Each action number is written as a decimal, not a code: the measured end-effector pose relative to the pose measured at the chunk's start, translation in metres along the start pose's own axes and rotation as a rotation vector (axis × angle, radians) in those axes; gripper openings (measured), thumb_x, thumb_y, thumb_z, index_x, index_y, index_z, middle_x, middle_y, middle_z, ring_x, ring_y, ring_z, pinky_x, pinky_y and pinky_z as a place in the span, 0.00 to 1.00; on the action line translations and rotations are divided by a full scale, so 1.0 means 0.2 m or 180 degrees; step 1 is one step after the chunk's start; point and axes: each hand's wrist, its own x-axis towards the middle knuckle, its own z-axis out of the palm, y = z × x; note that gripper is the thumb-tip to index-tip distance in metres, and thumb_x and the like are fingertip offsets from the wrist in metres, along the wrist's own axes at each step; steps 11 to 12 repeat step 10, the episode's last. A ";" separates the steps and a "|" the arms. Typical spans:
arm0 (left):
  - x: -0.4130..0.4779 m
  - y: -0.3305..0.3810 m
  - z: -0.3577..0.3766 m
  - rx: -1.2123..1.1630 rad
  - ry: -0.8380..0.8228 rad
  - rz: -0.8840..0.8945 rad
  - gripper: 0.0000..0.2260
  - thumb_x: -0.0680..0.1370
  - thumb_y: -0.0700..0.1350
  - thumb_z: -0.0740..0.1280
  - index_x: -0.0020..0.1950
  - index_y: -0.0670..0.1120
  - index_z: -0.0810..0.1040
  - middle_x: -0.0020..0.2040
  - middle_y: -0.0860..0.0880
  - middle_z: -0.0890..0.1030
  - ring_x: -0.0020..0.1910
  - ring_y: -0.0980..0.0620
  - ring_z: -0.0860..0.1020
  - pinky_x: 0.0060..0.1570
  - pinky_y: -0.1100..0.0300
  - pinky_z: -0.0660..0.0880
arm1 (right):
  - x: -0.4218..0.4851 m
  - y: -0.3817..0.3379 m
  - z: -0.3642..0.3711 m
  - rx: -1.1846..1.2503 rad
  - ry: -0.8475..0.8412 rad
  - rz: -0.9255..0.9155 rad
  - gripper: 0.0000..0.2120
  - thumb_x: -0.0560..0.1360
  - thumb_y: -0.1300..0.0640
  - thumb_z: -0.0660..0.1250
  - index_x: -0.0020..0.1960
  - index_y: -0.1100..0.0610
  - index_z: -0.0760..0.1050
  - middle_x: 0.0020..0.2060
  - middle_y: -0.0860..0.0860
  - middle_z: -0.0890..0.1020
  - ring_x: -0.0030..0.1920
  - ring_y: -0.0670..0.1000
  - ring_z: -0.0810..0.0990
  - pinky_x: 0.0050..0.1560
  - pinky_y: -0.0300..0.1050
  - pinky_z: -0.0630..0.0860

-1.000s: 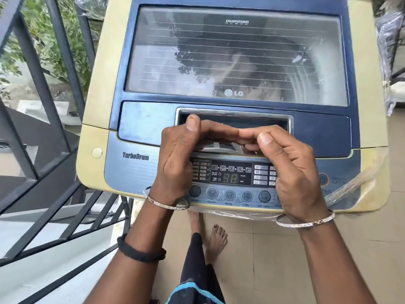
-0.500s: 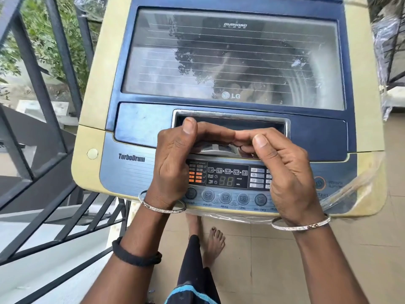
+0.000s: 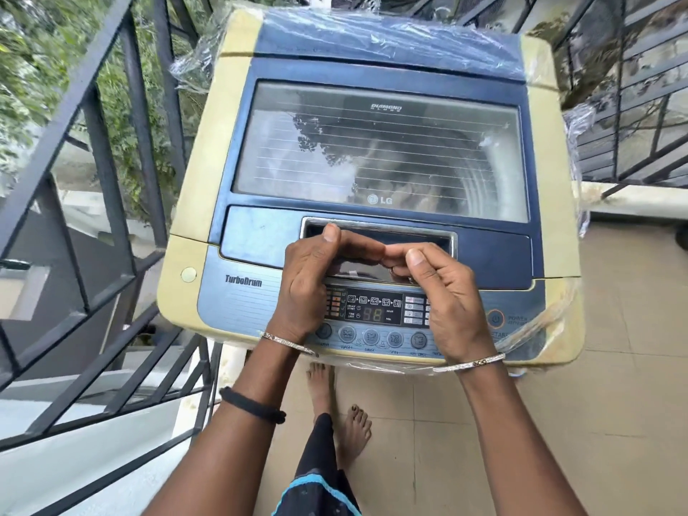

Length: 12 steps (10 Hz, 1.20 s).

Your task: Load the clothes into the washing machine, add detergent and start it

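Note:
The blue and cream top-load washing machine (image 3: 193, 202) stands in front of me with its glass lid (image 3: 379, 150) down. Clothes show dimly in the drum through the glass. My left hand (image 3: 309, 277) and my right hand (image 3: 443, 292) meet over the lid handle (image 3: 428, 238), with fingers curled down onto its front lip and both thumbs raised. The fingertips nearly touch each other. The control panel (image 3: 376, 310) lies just below my hands, its display lit with "58". No detergent is in view.
Black metal railings run along the left (image 3: 111, 150) and at the back right (image 3: 633, 117). Clear plastic wrap (image 3: 536, 329) clings to the machine's right corner and back. My bare feet (image 3: 350, 415) stand on the beige tiled floor below the panel.
My hands stay at the lid handle, and their fingertips have drawn slightly apart. The view has pulled back, showing more of the machine's back. The lid remains down.

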 end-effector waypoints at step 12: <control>0.28 0.23 -0.09 0.1297 -0.0330 -0.0628 0.19 0.76 0.55 0.62 0.38 0.44 0.84 0.32 0.47 0.84 0.34 0.52 0.84 0.41 0.51 0.81 | 0.17 -0.16 -0.02 -0.0993 -0.0258 0.0874 0.08 0.79 0.53 0.65 0.51 0.46 0.83 0.44 0.48 0.86 0.43 0.42 0.81 0.52 0.44 0.77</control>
